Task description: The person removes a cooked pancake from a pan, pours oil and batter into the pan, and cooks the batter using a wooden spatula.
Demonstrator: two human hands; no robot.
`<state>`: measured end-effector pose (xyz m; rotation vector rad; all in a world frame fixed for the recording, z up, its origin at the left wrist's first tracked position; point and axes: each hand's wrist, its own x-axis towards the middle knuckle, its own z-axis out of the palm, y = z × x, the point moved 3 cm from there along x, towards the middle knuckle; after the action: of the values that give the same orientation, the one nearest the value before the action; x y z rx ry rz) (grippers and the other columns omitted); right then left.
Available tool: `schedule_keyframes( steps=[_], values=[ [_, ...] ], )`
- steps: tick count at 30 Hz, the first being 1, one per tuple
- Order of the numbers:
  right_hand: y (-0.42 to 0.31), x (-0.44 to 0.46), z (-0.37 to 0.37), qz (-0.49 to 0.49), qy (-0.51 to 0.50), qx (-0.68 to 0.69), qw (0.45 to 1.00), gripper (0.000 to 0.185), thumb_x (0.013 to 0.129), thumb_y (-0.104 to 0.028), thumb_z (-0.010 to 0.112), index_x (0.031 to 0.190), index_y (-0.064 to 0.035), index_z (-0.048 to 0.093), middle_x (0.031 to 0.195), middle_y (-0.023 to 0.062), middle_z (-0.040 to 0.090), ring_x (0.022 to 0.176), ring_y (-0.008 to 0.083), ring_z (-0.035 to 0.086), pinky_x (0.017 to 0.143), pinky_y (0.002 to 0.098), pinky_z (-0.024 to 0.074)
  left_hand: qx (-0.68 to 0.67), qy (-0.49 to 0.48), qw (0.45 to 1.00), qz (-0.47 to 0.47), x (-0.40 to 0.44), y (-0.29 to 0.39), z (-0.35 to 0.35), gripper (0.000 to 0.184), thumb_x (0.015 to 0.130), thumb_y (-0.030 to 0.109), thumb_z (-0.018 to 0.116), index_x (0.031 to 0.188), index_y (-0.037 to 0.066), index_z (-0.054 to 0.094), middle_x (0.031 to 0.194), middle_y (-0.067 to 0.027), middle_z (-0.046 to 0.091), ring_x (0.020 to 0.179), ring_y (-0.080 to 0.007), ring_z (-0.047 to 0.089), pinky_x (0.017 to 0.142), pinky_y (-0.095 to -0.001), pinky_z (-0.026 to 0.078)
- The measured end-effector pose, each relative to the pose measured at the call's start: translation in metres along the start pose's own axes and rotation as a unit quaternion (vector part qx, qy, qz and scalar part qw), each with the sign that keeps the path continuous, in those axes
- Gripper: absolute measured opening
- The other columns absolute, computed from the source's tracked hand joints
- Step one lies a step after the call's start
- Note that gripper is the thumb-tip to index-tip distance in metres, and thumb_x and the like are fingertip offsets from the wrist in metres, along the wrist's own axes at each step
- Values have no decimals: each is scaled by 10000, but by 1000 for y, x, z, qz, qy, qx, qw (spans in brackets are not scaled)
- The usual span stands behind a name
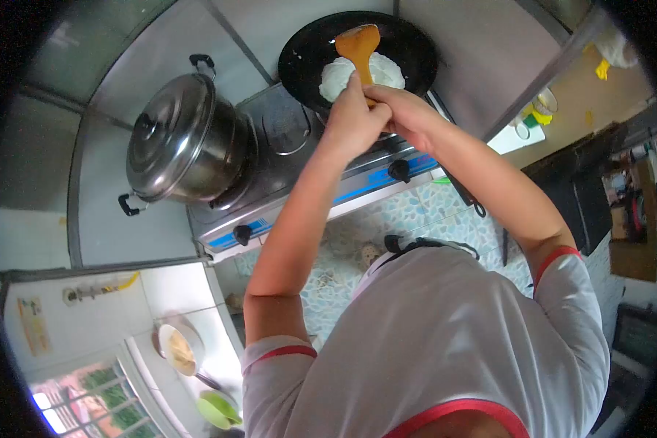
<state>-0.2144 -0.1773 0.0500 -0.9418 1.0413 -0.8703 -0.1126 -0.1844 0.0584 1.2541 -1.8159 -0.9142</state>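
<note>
Largest in view is a white, red-trimmed shirt (pixel 452 343), cut off by the lower edge, with dark rounded corners closing in all around. Ahead of it a gas stove (pixel 281 175) is seen, its front panel partly covered by the forearms. At its far right a black wok (pixel 306 58) is set; its near rim and whatever supports it are hidden behind the hands. On the left burner a lidded steel pot (pixel 197 153) is stood; contents concealed by the lid. At lower left a handled pan (pixel 196 342) is noted holding something pale, not identifiable, and beside it a green bowl (pixel 215 409), partly in shade. Over the wok's near side the left hand (pixel 354 120) and right hand (pixel 401 113) are overlapped, fingers of both clamped together on the handle of an orange-brown spatula (pixel 358 47); the curled left fingers are mostly obscured, and the handle's end is lost among them. The spatula's blade is held above the wok, partly masking a white food mass (pixel 387 71), its kind unclear. Smallest, two black knobs (pixel 399 171) are made out on the stove's panel; their markings cannot be read.
</note>
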Motion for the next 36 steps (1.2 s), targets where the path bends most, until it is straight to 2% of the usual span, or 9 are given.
schedule_keyframes(
  steps=[3, 8, 12, 16, 20, 24, 29, 31, 36],
  values=[
    [-5, 4, -7, -23, 13, -85, 996, 387, 856, -383, 452, 1049, -64, 556, 935, 21, 572, 812, 109, 511, 709, 245, 401, 87, -26, 996, 14, 19, -10, -11, 438, 754, 180, 465, 1131, -40, 441, 927, -276, 554, 890, -389, 542, 771, -412, 422],
    [-15, -52, -66, -156, 51, -237, 957, 421, 861, -349, 487, 1159, -53, 515, 1160, 73, 515, 1057, 148, 463, 900, 260, 342, 315, -105, 943, -6, 51, -45, -38, 303, 828, 251, 433, 1036, 84, 575, 924, -185, 587, 866, -326, 564, 754, -403, 432],
    [34, -85, -104, -50, 120, -169, 977, 479, 861, -316, 500, 1256, -66, 396, 1128, 101, 526, 1060, 180, 473, 857, 297, 397, 396, -149, 905, -36, 83, -63, -23, 291, 833, 268, 436, 1058, 158, 584, 965, -143, 592, 884, -309, 562, 768, -389, 439],
    [60, -103, -85, 82, -11, 161, 984, 542, 845, -252, 531, 1310, -101, 298, 1018, 87, 564, 812, 128, 549, 622, 215, 468, 386, -184, 904, 24, 94, -83, -16, 316, 823, 232, 508, 1107, 100, 555, 906, -134, 614, 802, -273, 586, 730, -356, 442],
    [73, -102, -84, 88, -57, 211, 972, 577, 846, -199, 521, 1341, -135, 230, 908, 48, 562, 580, 58, 451, 440, 156, 389, 457, -265, 848, -34, 103, -84, -75, 304, 810, 234, 483, 1091, 164, 573, 959, -128, 603, 868, -286, 571, 765, -359, 440],
    [72, -105, -77, 91, -44, 223, 970, 567, 849, -151, 498, 1342, -140, 218, 837, 45, 492, 547, 57, 405, 407, 155, 336, 549, -221, 805, -47, 119, -78, -118, 302, 816, 220, 452, 1089, 184, 575, 981, -121, 599, 905, -295, 560, 784, -364, 437],
    [70, -115, -70, 89, -39, 238, 967, 566, 850, -143, 492, 1344, -135, 217, 853, 51, 506, 545, 61, 419, 405, 159, 350, 515, -145, 844, 37, 120, -78, -68, 299, 848, 247, 455, 1097, 125, 566, 947, -159, 597, 876, -317, 569, 764, -394, 443],
    [71, -117, -73, 81, -39, 242, 966, 566, 851, -144, 493, 1344, -132, 217, 858, 52, 511, 549, 63, 428, 404, 161, 358, 532, -133, 835, -42, 103, -80, -50, 278, 851, 238, 438, 1038, 98, 588, 916, -163, 599, 855, -327, 570, 750, -414, 449],
    [71, -117, -75, 90, -21, 249, 964, 540, 851, -142, 504, 1328, -132, 251, 837, 46, 534, 557, 70, 455, 413, 169, 377, 620, -271, 736, 6, 46, -22, -41, 269, 856, 230, 395, 913, 54, 591, 889, -173, 593, 844, -332, 569, 747, -428, 450]
  ],
)
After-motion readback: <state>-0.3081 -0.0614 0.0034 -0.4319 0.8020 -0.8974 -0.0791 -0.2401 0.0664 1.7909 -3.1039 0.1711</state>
